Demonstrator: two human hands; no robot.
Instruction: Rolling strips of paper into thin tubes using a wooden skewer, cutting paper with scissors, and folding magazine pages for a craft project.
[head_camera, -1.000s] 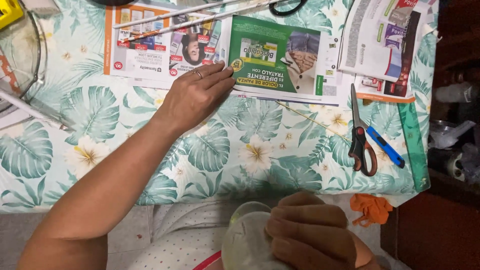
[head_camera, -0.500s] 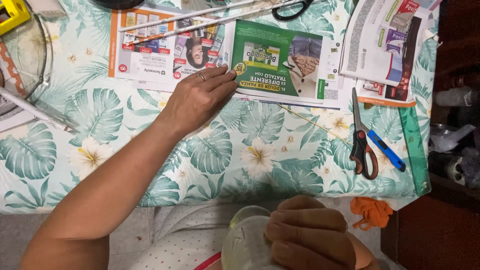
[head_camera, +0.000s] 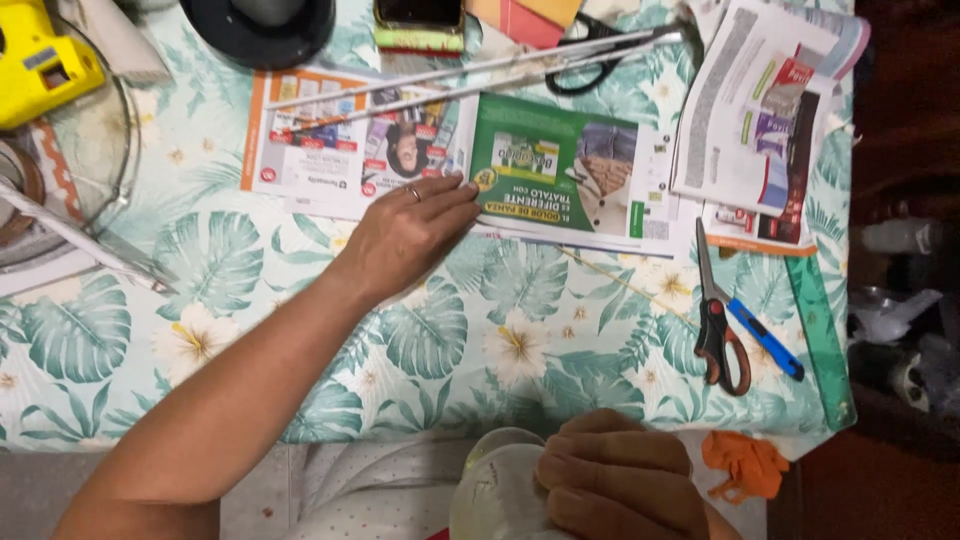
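Glossy paper is what the left hand works on: it lies palm down, fingers together and stretched flat, their tips pressing the lower edge of the open magazine spread that sits on the leaf-patterned table. The hand grips nothing; it only pins the sheet. Judged from this, holding the page well means keeping the fingertips spread along the edge and the pressure even, so the thin paper neither slides on the cloth nor wrinkles. The forearm runs up from the lower left corner at a slant, the wrist straight and a ring showing on one finger. Just beyond the spread lie two rolled paper rods. Further right, low in the view and off the table's near edge, the right hand is curled around a clear plastic cup, fingers wrapped over its side, held close to the body. Well apart to the right rest red-handled scissors, a blue pen and a green ruler.
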